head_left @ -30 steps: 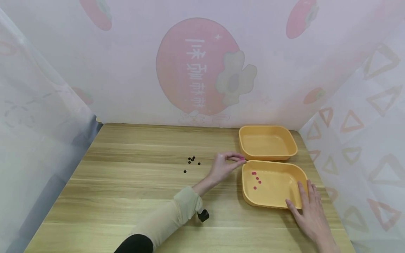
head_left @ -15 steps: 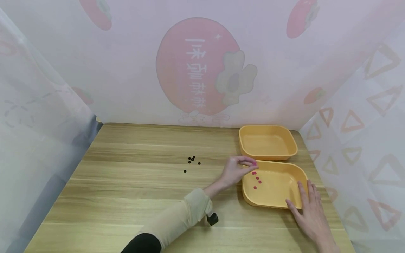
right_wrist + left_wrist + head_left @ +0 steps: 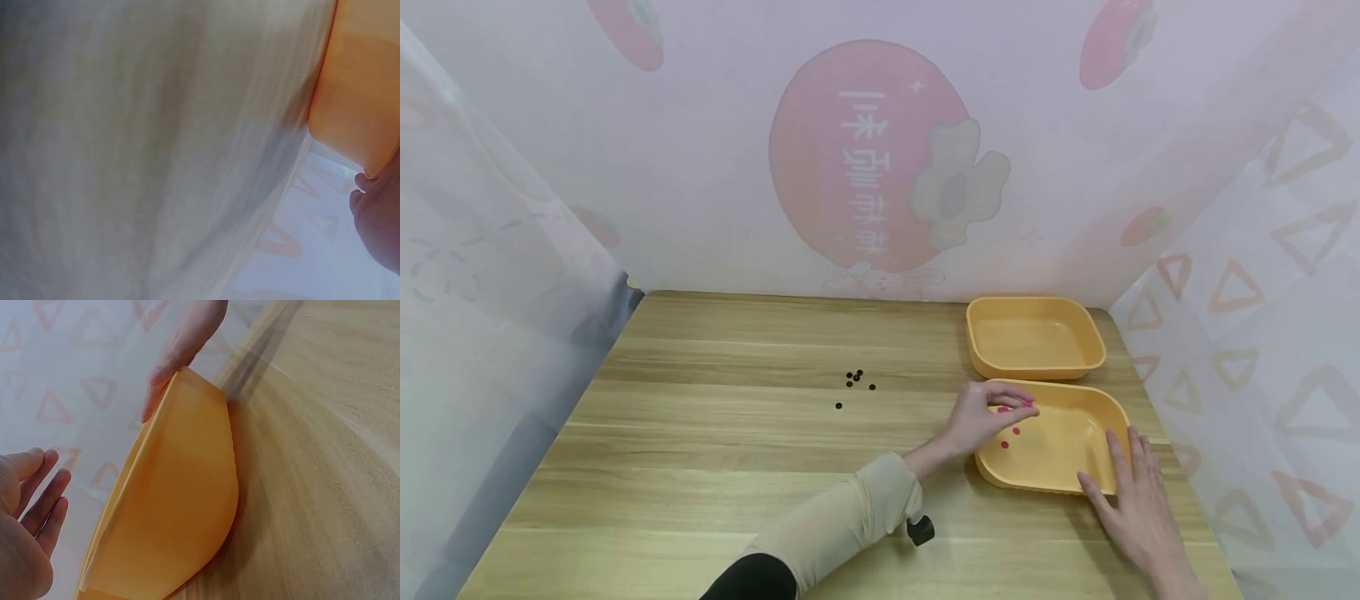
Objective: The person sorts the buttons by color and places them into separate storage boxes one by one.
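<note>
Over the nearer yellow tray [image 3: 1060, 479], my left hand [image 3: 976, 421] pinches a tiny pink piece [image 3: 1028, 404] between thumb and fingertips. The piece is too small to make out in the left wrist view, where the left hand [image 3: 25, 519] is beside the tray wall [image 3: 169, 487]. Several flat pink discs [image 3: 1017, 431] lie in the tray's left part, some hidden behind the hand. My right hand [image 3: 1138, 512] rests on the tray's near right corner with spread, fairly straight fingers; the right wrist view catches part of that hand [image 3: 381, 212] against the tray [image 3: 362, 81].
A second yellow tray [image 3: 1037, 333] stands directly behind the first. Several small black discs [image 3: 856, 378] lie loose on the wooden table [image 3: 715, 433], left of the trays. Printed cloth walls [image 3: 700, 167] close off the back and both sides.
My left hand has moved right, from the tray's left rim to over its inside, carrying the pink piece. The right hand, the trays and the black discs have stayed put.
</note>
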Available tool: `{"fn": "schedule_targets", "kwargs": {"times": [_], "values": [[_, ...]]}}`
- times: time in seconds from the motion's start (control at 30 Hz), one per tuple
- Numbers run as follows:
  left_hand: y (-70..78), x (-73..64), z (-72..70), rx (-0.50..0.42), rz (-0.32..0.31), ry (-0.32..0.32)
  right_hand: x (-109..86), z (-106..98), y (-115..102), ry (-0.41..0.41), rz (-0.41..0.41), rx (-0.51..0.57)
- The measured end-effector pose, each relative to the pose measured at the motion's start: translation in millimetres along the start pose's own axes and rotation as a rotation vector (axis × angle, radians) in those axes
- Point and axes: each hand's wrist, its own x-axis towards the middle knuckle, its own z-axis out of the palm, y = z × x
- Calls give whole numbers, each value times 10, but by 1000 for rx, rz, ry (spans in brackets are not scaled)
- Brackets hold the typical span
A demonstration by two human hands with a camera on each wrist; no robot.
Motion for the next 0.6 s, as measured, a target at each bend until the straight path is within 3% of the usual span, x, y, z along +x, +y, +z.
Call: {"fn": "schedule_targets", "kwargs": {"times": [0.33,0.6], "values": [[-3,-18,71,60,-35,-4,0,-5,0,-15,4,-1],[-20,2,123,163,-3,-12,4,-5,1,-13,6,-6]]}}
